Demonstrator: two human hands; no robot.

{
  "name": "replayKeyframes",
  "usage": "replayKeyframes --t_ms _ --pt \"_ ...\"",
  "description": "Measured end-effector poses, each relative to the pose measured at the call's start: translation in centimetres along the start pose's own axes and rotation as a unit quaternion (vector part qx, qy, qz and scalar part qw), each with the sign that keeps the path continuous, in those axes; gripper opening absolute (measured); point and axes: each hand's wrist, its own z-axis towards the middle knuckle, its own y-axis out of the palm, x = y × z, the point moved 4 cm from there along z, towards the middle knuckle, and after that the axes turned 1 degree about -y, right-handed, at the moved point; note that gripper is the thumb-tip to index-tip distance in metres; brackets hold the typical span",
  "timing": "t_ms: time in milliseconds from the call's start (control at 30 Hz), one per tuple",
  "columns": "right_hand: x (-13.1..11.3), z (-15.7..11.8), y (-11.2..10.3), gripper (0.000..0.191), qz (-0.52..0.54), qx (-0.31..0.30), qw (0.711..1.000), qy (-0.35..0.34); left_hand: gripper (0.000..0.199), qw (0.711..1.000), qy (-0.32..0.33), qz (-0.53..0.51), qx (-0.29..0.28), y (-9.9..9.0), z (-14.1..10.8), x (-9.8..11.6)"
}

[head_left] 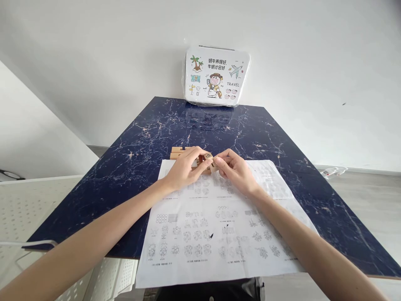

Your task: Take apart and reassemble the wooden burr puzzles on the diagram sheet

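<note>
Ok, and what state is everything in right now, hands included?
Left hand: closed on marked wooden block
Right hand: fingertips pinched beside that block, exact grip unclear
Marked wooden block: held, symbol face showing
Wooden pieces: lying past the sheet's far edge, partly hidden
Printed diagram sheet: unfolded, print up, overhanging the near table edge
"TRAVEL" case: upright against the wall, clear wrap on
Plastic wrapper: crumpled

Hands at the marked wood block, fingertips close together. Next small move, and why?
I'd hold the left hand steady on the block and shift the right hand slightly aside. Its fingertips crowd in beside the block, near the sheet's far edge, and cover some wood, so contact is hard to judge.
</note>
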Motion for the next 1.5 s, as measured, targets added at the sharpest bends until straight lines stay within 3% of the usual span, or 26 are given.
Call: replayKeyframes --t_ms 200,633,867,1200,1500 --pt "0.1 -0.1 -0.2 0.034 -0.009 -0.012 1.000 -0.024 0.026 0.997 -0.059 -0.042 -0.016 0.3 0.0 0.1" --pt "0.5 -0.3 -0.1 0.034 -0.061 0.010 0.998 -0.022 0.021 1.000 -0.011 -0.003 0.004 0.0 -0.4 -0.4" --pt "0.4 -0.2 0.0 0.034 -0.006 -0.013 1.000 -0.023 0.024 0.996 -0.065 -0.039 -0.040 0.1 -0.4 -0.3" --pt "0.0 0.4 -0.6 0.038 0.033 0.044 0.999 -0.001 0.027 0.996 -0.074 -0.008 -0.041 0.2 -0.5 -1.0" --pt "-0.3 0.2 -0.9 0.033 -0.066 0.070 0.994 -0.047 0.031 0.992 -0.101 -0.030 -0.074 0.3 -0.5 -0.8"
